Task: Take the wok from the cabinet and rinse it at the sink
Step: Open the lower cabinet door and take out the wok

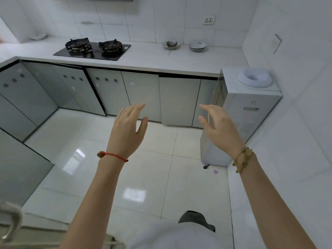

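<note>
Barely begun — left hand [127, 130] and right hand [220, 127] raised, each grip spread wide and empty, facing closed cabinet doors [179, 101] under the desk [152, 58]. No wok visible (presumably inside); fetching and rinsing all remain.

A black two-burner gas stove [92, 49] sits set into the white desk [147, 58] along the back wall. Further right on the desk, well apart from the stove, a small dish [172, 45] stands just beside a shallow bowl [197, 45]. A wall socket [209, 20] is mounted on the tiles above them. At the desk's right end stands a white water dispenser [249, 105], no bottle on top. The glossy tiled floor [111, 159] reflects light.
</note>
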The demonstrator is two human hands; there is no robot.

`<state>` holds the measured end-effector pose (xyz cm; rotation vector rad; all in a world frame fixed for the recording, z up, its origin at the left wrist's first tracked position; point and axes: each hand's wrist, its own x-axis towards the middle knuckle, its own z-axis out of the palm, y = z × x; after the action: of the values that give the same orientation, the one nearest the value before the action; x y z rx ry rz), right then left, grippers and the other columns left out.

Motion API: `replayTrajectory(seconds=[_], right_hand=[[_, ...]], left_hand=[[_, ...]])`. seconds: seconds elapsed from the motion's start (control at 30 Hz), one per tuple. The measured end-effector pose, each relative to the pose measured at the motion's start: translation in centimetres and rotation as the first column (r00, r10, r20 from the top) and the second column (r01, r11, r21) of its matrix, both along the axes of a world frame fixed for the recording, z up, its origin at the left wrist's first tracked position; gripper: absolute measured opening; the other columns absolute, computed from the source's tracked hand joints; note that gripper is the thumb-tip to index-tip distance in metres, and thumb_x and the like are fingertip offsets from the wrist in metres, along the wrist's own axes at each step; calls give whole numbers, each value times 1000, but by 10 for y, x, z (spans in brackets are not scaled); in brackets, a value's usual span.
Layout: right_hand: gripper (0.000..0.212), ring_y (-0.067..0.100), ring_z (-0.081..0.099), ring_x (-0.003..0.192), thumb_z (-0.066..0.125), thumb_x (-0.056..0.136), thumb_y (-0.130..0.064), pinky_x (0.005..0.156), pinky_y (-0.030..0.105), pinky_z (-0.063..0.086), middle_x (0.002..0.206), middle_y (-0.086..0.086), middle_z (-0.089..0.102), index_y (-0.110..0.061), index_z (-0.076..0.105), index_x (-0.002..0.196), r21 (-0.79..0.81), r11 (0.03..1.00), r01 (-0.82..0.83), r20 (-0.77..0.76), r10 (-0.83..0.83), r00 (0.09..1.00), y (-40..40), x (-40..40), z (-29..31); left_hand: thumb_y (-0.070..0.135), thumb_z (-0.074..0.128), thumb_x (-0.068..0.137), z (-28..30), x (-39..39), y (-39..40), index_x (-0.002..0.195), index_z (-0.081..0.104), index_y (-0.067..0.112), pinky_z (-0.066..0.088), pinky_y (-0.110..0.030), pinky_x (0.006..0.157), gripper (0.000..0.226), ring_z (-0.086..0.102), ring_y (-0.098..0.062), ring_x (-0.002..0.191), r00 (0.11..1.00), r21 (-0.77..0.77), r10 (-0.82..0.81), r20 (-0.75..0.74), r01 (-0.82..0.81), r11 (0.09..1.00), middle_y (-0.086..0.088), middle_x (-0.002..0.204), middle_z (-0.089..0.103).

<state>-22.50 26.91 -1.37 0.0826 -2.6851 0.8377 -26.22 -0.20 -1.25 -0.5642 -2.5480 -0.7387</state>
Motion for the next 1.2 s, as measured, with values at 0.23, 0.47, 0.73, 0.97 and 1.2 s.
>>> replayTrajectory(seconds=[0.23, 0.47, 0.73, 0.97, 1.2], right_hand=[[41, 18, 43, 131, 47, 99, -29, 112, 34, 32, 134, 4, 55, -13, 51, 137, -7, 997, -71, 17, 71, 997, -6, -109, -16], [42, 13, 40, 132, 45, 100, -32, 108, 22, 25, 137, 1, 52, -15, 49, 138, -6, 991, -131, 48, 132, 990, 8, -246, -19], [40, 14, 42, 131, 48, 100, -29, 113, 29, 30, 137, 1, 53, -15, 51, 137, -39, 982, -183, 5, 184, 983, 22, -406, -6], [39, 13, 41, 131, 48, 100, -27, 106, 16, 21, 137, 0, 52, -15, 50, 137, -41, 975, -217, 67, 219, 973, 8, -505, -14], [38, 13, 44, 127, 48, 100, -26, 104, 16, 24, 134, 0, 55, -13, 51, 136, -52, 985, -162, 85, 166, 982, -15, -606, -36]], left_hand=[[19, 53, 98, -13, -93, 4, 134, 54, 9, 39, -42, 111, 38, 53, -21, 124, 997, 12, 61, 44, -62, 998, -6, 129, 62], [21, 52, 98, -19, -219, 20, 136, 52, 10, 38, -44, 111, 39, 51, -21, 126, 992, 8, 104, 67, -105, 994, -5, 131, 60], [20, 51, 99, -8, -360, 33, 138, 50, 12, 38, -45, 111, 40, 50, -18, 127, 983, 21, 173, 68, -175, 984, -3, 133, 59], [20, 51, 99, -16, -448, 22, 137, 50, 12, 40, -47, 110, 39, 51, -19, 125, 971, 28, 213, 112, -217, 976, -3, 131, 60], [22, 50, 99, -36, -567, 1, 139, 49, 12, 37, -44, 112, 41, 50, -18, 126, 977, 5, 159, 143, -162, 987, -3, 132, 59]])
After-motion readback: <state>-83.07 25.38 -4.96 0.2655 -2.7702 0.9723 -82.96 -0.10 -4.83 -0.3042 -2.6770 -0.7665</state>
